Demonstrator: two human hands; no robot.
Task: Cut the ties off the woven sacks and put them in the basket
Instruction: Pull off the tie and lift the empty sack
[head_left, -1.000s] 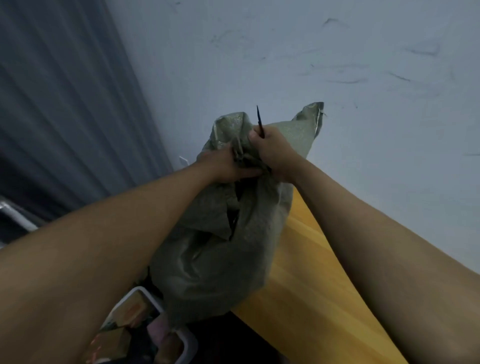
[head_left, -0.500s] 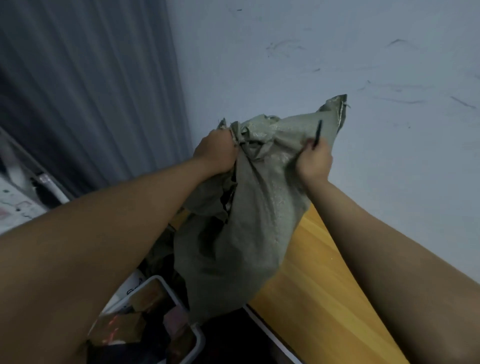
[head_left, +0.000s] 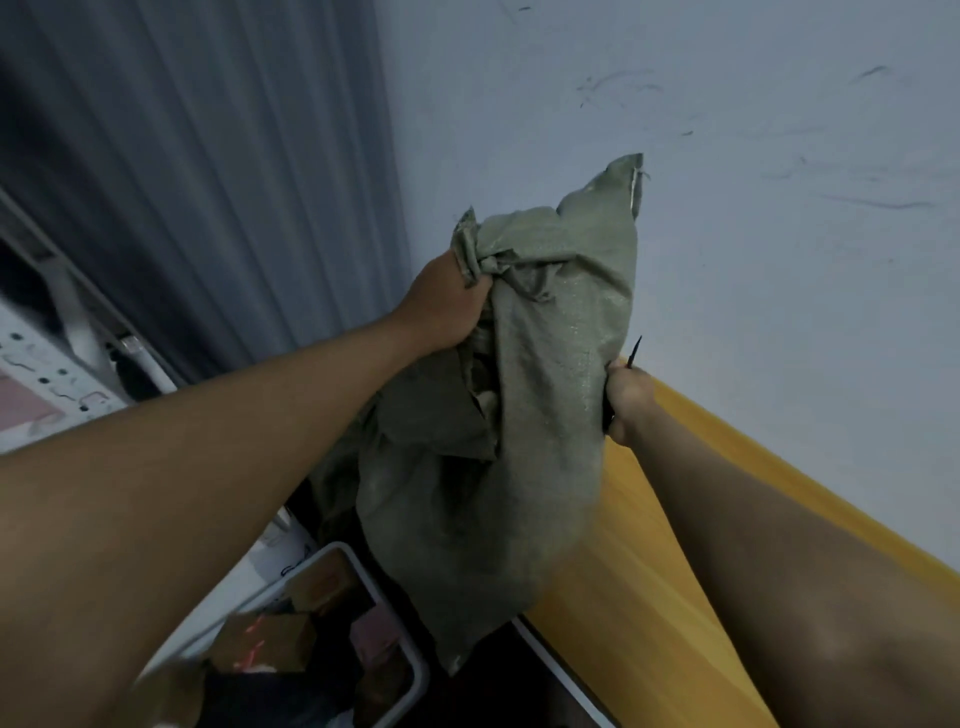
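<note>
A grey-green woven sack (head_left: 524, 415) hangs in the air in front of the wall. My left hand (head_left: 447, 306) grips its bunched top corner. My right hand (head_left: 626, 402) pinches the sack's right edge lower down and also holds a thin black pointed tie (head_left: 635, 351) that sticks up from the fist. The sack's mouth gapes open between the two hands. A white basket (head_left: 410, 670) with cartons inside stands on the floor below the sack, at the lower left.
A yellow wooden table (head_left: 649, 597) runs along the pale wall at the right. A dark pleated curtain (head_left: 197, 171) hangs at the left. White equipment (head_left: 47, 364) sits at the far left edge.
My hands were together at the sack's neck; they have moved apart. The right hand has slid down the sack's right edge with the black tie, and the sack's mouth has opened.
</note>
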